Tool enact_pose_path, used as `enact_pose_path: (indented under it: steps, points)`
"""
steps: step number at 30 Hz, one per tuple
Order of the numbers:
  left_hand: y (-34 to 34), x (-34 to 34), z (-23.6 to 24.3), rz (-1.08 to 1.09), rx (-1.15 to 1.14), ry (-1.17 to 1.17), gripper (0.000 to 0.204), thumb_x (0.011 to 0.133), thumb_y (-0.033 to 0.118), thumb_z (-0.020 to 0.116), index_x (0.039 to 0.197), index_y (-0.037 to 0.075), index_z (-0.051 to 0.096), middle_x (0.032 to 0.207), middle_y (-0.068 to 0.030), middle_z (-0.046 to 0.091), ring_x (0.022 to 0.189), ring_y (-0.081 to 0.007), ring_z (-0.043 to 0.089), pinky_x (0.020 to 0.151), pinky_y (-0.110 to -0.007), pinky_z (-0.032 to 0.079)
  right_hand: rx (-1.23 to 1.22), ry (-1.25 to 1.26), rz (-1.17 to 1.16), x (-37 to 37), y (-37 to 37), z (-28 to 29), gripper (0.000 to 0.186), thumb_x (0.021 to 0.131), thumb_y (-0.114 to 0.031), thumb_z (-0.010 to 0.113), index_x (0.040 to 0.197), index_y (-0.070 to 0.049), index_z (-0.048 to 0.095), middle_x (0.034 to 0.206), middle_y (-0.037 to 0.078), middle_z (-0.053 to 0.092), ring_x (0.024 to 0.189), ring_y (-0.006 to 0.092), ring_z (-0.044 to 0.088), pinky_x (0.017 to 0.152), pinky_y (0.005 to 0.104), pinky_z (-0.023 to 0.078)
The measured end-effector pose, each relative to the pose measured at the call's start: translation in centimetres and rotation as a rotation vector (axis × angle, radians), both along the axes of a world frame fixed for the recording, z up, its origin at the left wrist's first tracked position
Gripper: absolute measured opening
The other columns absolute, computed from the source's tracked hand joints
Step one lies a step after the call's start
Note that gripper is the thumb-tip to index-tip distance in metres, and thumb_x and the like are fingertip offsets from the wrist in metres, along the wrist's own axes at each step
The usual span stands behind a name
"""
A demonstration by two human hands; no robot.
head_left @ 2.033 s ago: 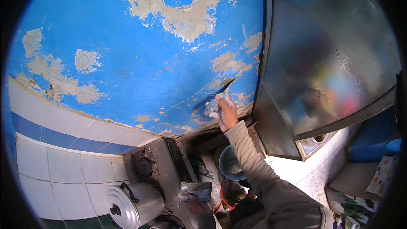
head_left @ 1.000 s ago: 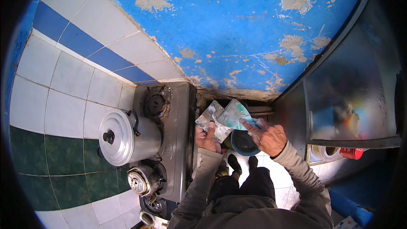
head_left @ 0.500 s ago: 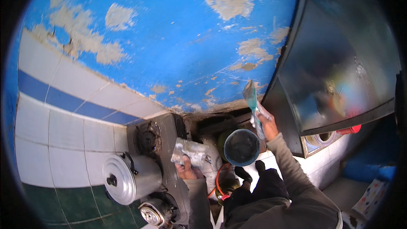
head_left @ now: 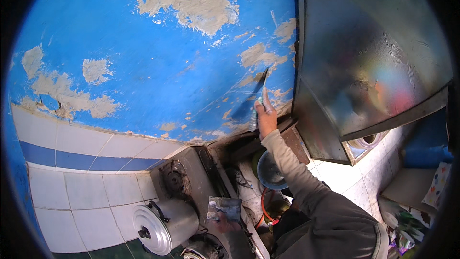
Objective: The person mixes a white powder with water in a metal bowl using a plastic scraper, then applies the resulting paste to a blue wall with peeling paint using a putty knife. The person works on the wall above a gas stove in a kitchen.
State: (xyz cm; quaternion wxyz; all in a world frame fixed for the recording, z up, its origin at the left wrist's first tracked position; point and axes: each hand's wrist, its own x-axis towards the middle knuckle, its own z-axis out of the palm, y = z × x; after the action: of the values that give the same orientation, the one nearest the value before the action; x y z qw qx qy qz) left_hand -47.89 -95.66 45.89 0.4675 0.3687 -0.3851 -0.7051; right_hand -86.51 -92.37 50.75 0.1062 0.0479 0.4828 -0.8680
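Note:
My right hand (head_left: 267,119) is wrapped round a putty knife (head_left: 264,82), whose thin blade points up at the blue wall (head_left: 158,72). The blade is seen nearly edge-on, beside a patch of grey filler (head_left: 258,56); I cannot tell whether it touches. Low over the stove (head_left: 184,175), my left hand (head_left: 228,225) grips a flat rectangular metal plate (head_left: 224,208) smeared with grey. That hand is blurred and dim. Larger patches of grey filler (head_left: 206,12) and bare spots mark the wall.
A lidded aluminium pot (head_left: 165,223) and a smaller pot (head_left: 199,249) stand on the stove. A dark bucket (head_left: 270,170) sits below my right forearm, near an orange hose (head_left: 263,204). To the right is a glass-fronted cabinet (head_left: 369,67). White tiles (head_left: 91,189) line the lower wall.
My right hand has raised the putty knife to the wall and turned its blade edge-on. My left hand has dropped lower with the plate. The view has shifted to the right.

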Motion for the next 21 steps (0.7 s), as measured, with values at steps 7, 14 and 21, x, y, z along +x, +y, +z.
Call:
enact_pose_path:
  steps: [7, 14, 21]
  points:
    - [-0.2, -0.9, -0.2, -0.013, -0.075, -0.084, 0.053, 0.081, 0.013, 0.073, 0.125, -0.002, 0.047, 0.117, -0.0153, 0.057, 0.104, -0.0292, 0.059, 0.092, -0.046, 0.049, 0.181, 0.276, -0.189, -0.3, -9.0, -0.6, 0.079, 0.092, -0.018, 0.06, 0.151, -0.005, 0.009, 0.136, 0.016, 0.049, 0.114, 0.0196, 0.051, 0.094, 0.0273, 0.042]
    - [-0.4, -1.5, 1.3, -0.044, -0.092, 0.0, 0.052, 0.082, 0.011, 0.07, 0.126, -0.003, 0.047, 0.117, -0.0156, 0.058, 0.104, -0.0295, 0.059, 0.089, -0.046, 0.05, 0.262, 0.281, 0.175, 5.0, -6.4, -0.8, 0.075, 0.093, -0.017, 0.057, 0.151, -0.003, 0.011, 0.147, 0.023, 0.036, 0.13, 0.0192, 0.037, 0.105, 0.0288, 0.032]
    - [-0.3, -1.2, 0.1, -0.031, -0.12, -0.034, 0.05, 0.083, 0.008, 0.069, 0.126, -0.005, 0.048, 0.114, -0.0164, 0.06, 0.103, -0.0305, 0.06, 0.089, -0.048, 0.051, 0.349, 0.329, -0.012, 1.5, -0.8, -2.1, 0.071, 0.093, -0.017, 0.056, 0.15, -0.005, 0.017, 0.145, 0.027, 0.036, 0.134, 0.0282, 0.037, 0.108, 0.0325, 0.031]
